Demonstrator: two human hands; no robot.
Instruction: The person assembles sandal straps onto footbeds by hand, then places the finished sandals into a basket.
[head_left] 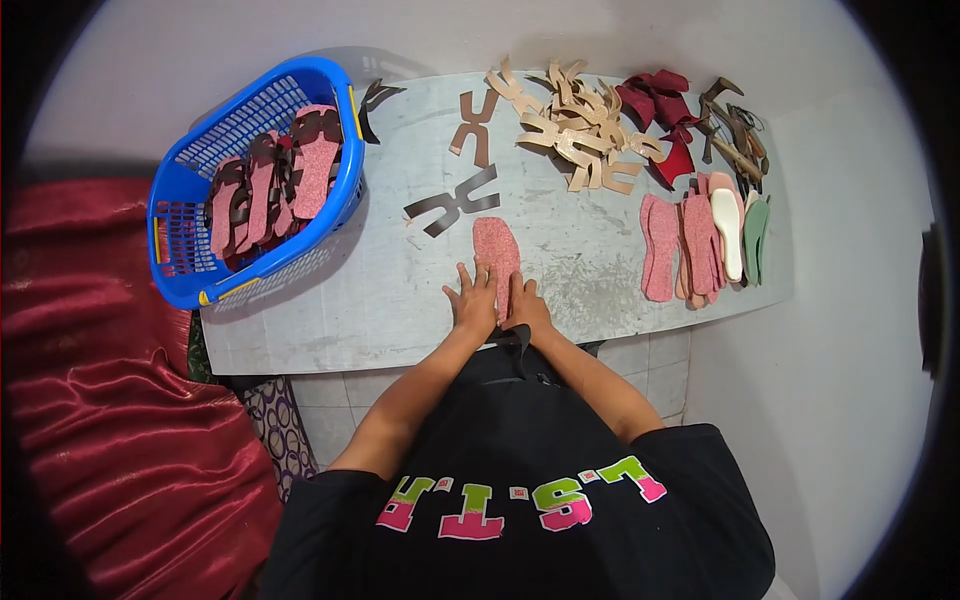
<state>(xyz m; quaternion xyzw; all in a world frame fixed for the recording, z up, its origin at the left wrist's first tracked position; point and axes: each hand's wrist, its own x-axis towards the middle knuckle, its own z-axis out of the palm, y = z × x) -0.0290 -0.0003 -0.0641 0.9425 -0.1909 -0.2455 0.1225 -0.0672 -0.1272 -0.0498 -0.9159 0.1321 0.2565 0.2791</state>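
Sole [494, 243]: pink and speckled, it lies on the near part of the grey table [395, 270], around the middle between left and right.
Long axis: it runs from near to far, the far end leaning only a little to the left; the far end is wide and uncovered, and the near end is between the 2 hands, partly hidden.
Left hand [477, 303]: it comes from the near left, with fingers spread, not clenched, and rests on the left side of the sole.
Right hand [530, 307]: it comes from the near right, with fingertips at the right edge of the sole; if they pinch it or only press, this cannot be told.
Nearer hand: both hands touch the sole, so neither is clearly nearer; from them, its uncovered part lies straight to the far side.
Dark strap [522, 347]: it hangs by the near table edge, just beside the right hand; how it is attached is hidden.
Far from the sole: 2 X-shaped pieces, the black piece [462, 203] closer to it and the brown piece [474, 128] farther.
Left side: a blue basket [345, 195] with strapped sandals [262, 190] inside.
Right side: beige pieces [575, 140] and dark red pieces [672, 155] are far, and more pink soles [657, 245] lie nearer, all apart from the hands.
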